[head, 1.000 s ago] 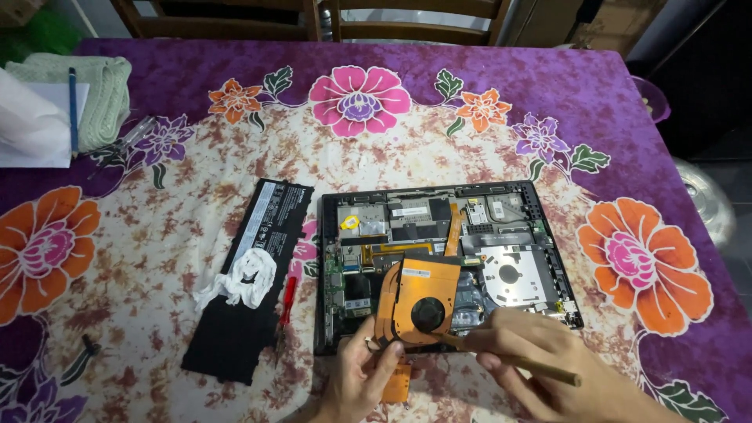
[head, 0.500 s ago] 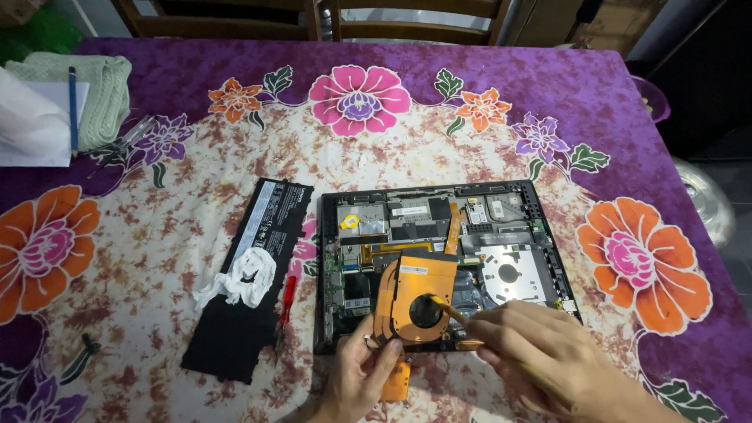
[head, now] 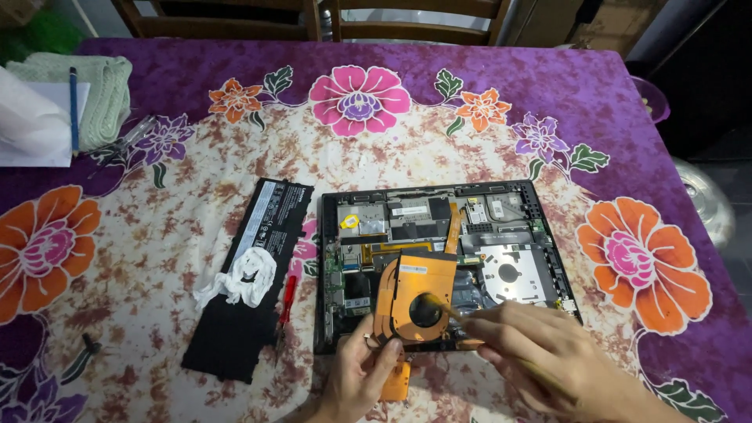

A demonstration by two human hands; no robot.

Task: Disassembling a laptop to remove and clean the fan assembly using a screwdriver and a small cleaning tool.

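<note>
Left hand (head: 362, 374) fingers pinch copper fan assy (head: 415, 299) at 6 o'clock; keep steady. Right hand (head: 540, 352) fingers clamp brush (head: 501, 345); stroke lightly into fan.

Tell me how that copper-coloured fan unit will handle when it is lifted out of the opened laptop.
The fan unit looks thin and sheet-like, so probably light and easily bent. Its arm curves off one side, so it may tip. The left hand steadies its edge.

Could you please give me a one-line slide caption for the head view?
Left hand steadies a copper fan unit over an opened laptop; right hand works a thin tool.
</note>
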